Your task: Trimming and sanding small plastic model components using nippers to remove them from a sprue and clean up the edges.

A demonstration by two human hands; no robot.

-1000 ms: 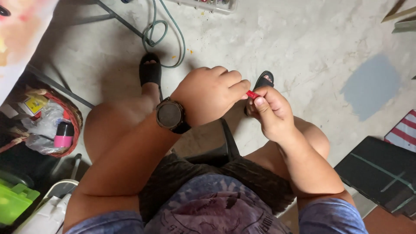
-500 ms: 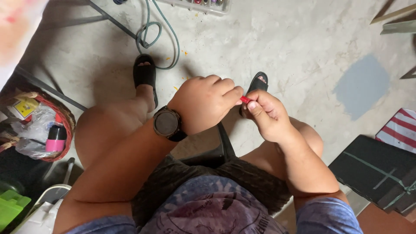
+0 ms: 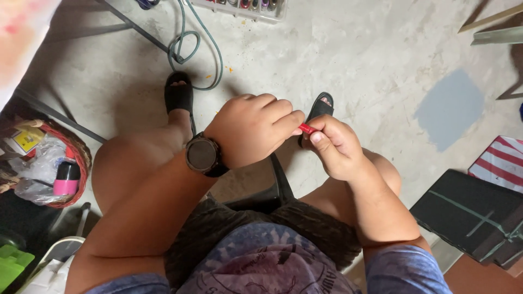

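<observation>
Hands meet above knees: left hand and right hand fingers clamped on red stick.

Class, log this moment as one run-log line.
left hand: pinching small red object | right hand: gripping same object | posture: seated above concrete floor

Green cable looped on grey concrete floor. Clear case of coloured items at top edge. Red woven basket at left, holding pink-and-black bottle and crumpled plastic bag. Blue paint patch on floor at right. Red-and-white striped cloth beside black box.
</observation>
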